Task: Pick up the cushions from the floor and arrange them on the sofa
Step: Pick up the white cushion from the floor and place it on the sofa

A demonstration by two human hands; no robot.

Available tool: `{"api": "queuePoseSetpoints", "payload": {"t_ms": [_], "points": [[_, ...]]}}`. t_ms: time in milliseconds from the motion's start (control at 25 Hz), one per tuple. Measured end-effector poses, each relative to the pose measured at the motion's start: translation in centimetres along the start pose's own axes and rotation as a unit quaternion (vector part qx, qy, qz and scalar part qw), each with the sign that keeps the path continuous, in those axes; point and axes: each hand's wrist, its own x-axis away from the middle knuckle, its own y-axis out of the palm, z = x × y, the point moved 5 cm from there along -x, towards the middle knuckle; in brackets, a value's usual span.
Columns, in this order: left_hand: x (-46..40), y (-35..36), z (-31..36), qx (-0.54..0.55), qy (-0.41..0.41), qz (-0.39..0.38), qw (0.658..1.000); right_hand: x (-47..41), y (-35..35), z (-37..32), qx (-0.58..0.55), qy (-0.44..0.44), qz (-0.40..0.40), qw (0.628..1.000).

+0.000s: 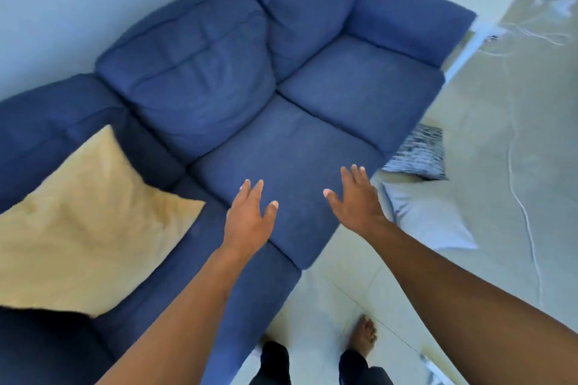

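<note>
A blue sofa (pixel 312 147) fills the left and middle of the head view. A yellow cushion (pixel 84 225) leans on its left seat against the armrest. On the floor right of the sofa lie a white cushion (pixel 434 216) and, behind it, a black-and-white patterned cushion (pixel 419 150). My left hand (pixel 250 219) hovers over the middle seat, fingers spread, holding nothing. My right hand (pixel 356 194) is also open, above the seat's right edge, a little left of the white cushion.
A white cable (pixel 516 172) snakes across the pale tiled floor (pixel 500 259) at the right. My bare foot (pixel 364 334) stands on the floor in front of the sofa. A white wall (pixel 78 0) runs behind the sofa.
</note>
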Motion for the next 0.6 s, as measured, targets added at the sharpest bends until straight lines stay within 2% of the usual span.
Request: {"api": "queuePoseSetpoints", "payload": {"t_ms": [320, 440, 600], "points": [[0.0, 19.7, 19.6, -0.09, 0.055, -0.144, 0.984, 4.0, -8.8, 27.3, -0.04, 0.148, 0.003, 0.988], [-0.8, 25.1, 25.0, -0.088, 0.075, -0.177, 0.977, 3.5, -11.1, 33.8, -0.058, 0.177, 0.009, 0.982], [-4.7, 30.4, 29.9, -0.087, 0.065, -0.22, 0.969, 0.4, -12.3, 39.0, -0.111, 0.213, 0.013, 0.971]]}}
